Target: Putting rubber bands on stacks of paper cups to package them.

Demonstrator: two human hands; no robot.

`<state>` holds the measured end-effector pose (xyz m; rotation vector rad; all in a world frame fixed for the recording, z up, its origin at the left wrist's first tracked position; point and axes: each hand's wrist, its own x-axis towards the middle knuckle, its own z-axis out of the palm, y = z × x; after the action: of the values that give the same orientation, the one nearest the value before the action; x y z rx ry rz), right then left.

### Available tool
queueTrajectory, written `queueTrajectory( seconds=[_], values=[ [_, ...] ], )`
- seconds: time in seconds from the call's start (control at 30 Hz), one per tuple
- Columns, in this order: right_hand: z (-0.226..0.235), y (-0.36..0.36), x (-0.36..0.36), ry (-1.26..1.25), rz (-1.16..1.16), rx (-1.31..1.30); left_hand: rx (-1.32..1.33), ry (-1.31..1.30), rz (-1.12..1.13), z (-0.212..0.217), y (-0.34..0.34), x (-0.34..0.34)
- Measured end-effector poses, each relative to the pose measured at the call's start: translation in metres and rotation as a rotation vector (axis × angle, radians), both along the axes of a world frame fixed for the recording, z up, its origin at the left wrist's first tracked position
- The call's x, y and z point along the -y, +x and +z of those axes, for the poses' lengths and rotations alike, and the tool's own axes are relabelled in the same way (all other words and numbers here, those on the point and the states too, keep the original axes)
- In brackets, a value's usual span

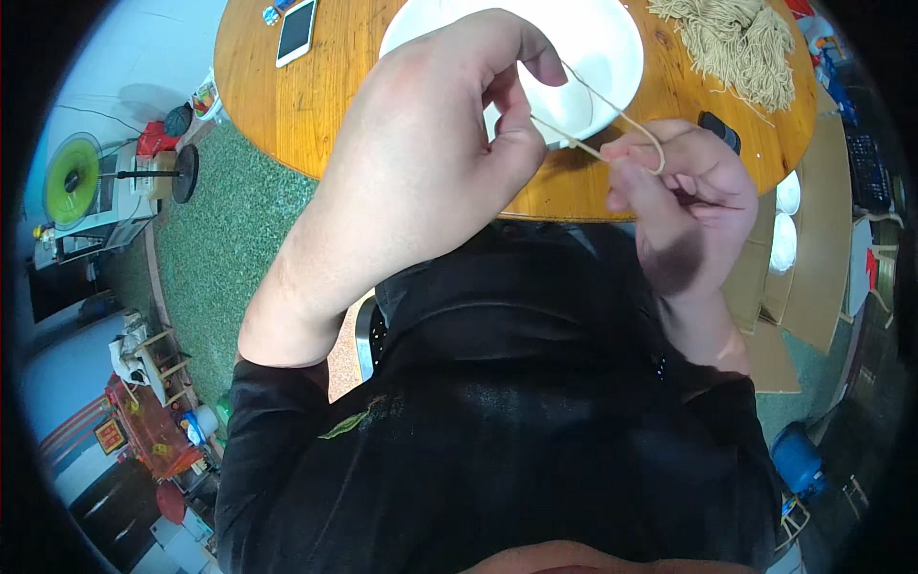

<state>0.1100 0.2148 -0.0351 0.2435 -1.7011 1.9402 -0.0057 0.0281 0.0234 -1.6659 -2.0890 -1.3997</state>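
A thin beige cord [614,105] is stretched between my two hands above the near edge of the table. My left hand [440,124] is closed on it, with one strand leaving near the fingertips and another near the thumb. My right hand [690,187] pinches the cord between thumb and forefinger, where it bends in a small loop. A small pale knot or bead sits on the lower strand between the hands. Behind the fingers stands a white bowl [612,43], partly hidden by my left hand; a thin strand shows against it.
On the round wooden table [258,105] lie a white phone [296,33], a heap of beige cords [736,48] at the far right, and a black object [719,130] beside my right hand. A green fan [73,180] stands at left; cardboard [813,239] is at right.
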Motion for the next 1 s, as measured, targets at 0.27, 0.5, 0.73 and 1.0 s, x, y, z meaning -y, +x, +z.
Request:
queueTrajectory(
  seconds=[0.27,0.5,0.73,1.0],
  values=[
    [0.006,-0.004,0.001,-0.343,0.165,0.156,-0.066,-0.26,0.228,0.011,0.007,0.008],
    [0.016,0.004,0.003,-0.058,0.158,0.168,-0.131,-0.214,0.072,0.002,0.035,0.014],
    [0.042,0.012,-0.015,0.589,0.04,-0.173,-0.205,0.034,0.171,-0.005,0.035,0.015],
    [0.003,0.033,-0.01,-0.765,0.323,0.323,0.322,0.56,0.153,-0.021,0.036,0.008]
  ],
)
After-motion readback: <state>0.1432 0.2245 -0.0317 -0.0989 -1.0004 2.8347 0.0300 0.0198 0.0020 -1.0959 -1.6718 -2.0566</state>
